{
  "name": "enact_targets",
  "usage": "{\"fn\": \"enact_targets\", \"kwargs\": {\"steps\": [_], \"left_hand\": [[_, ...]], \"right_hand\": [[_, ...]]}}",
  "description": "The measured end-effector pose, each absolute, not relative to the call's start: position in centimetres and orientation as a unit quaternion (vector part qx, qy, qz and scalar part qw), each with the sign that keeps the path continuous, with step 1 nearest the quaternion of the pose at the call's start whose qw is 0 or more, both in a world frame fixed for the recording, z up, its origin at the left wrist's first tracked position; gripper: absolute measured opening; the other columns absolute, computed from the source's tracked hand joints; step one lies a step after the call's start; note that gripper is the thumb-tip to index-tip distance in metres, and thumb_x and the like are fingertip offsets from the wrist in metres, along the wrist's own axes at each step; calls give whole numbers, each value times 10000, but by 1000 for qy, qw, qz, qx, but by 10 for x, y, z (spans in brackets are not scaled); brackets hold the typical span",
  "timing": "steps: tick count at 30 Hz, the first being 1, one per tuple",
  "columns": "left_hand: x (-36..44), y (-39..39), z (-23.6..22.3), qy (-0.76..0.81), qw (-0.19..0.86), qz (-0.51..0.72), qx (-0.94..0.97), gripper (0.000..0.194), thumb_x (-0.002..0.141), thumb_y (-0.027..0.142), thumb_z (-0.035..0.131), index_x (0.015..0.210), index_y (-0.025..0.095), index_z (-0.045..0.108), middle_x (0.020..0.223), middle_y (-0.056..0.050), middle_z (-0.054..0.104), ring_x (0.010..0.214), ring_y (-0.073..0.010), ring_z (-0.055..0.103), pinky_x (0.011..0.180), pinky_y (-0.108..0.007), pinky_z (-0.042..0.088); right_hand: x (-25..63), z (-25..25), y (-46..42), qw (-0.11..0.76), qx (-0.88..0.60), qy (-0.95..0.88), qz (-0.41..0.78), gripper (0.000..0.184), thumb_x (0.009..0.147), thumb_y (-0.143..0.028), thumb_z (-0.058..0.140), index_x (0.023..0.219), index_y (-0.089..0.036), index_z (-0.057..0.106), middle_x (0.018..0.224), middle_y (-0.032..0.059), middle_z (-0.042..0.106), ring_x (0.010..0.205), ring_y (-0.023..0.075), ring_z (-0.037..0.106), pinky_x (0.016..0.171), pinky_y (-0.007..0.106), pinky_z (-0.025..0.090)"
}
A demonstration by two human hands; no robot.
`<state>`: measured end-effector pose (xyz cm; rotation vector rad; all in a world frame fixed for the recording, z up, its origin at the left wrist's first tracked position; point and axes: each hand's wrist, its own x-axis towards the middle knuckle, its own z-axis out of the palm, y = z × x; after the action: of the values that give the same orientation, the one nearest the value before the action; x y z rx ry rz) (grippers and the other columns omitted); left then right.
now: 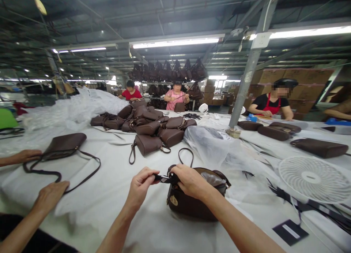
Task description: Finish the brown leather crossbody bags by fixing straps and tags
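Observation:
A dark brown handbag (196,206) stands on the white table in front of me, its top open and clear plastic showing inside. A round gold-coloured tag sits low on its left side. My left hand (142,185) is closed in a pinch on one end of a short black strap (163,179), left of the bag. At the bag's upper left edge, my right hand (190,179) is closed around the other end of this strap; its fingertips are partly hidden. Behind that hand a thin brown strap loop (186,150) sticks up.
A pile of brown handbags (148,128) lies farther back, beside clear plastic wrap (211,145). At left, a co-worker's hands (51,194) touch another brown bag (65,143). A white fan (312,177), a black card tag (290,231) and a metal post (246,77) are at right.

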<state>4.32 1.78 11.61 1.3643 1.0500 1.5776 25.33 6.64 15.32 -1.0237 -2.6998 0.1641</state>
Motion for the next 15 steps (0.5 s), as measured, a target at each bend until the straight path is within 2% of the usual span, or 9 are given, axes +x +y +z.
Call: {"fn": "enact_targets", "kwargs": {"steps": [6, 10, 15], "left_hand": [[52, 23, 108, 451, 357, 622, 532, 244, 757, 343, 665, 908, 171, 748, 692, 10, 523, 632, -111, 583, 598, -237, 576], [35, 21, 106, 495, 331, 643, 482, 278, 720, 377, 685, 874, 149, 730, 705, 4, 580, 625, -124, 594, 563, -235, 567], [-40, 5, 93, 558, 168, 754, 302, 375, 640, 441, 707, 869, 145, 696, 795, -9, 645, 496, -86, 504, 389, -192, 431]], "right_hand": [[255, 156, 65, 127, -350, -926, 69, 343, 761, -43, 488, 1072, -165, 568, 1057, 95, 615, 987, 215, 553, 850, 320, 427], [257, 153, 67, 161, -347, -918, 100, 452, 723, -29, 515, 1156, -159, 512, 1120, 107, 605, 1071, 215, 542, 915, 329, 419], [256, 151, 68, 173, -368, -904, 131, 492, 706, -17, 517, 1173, -163, 468, 1126, 108, 603, 1091, 215, 553, 925, 323, 420]]}}
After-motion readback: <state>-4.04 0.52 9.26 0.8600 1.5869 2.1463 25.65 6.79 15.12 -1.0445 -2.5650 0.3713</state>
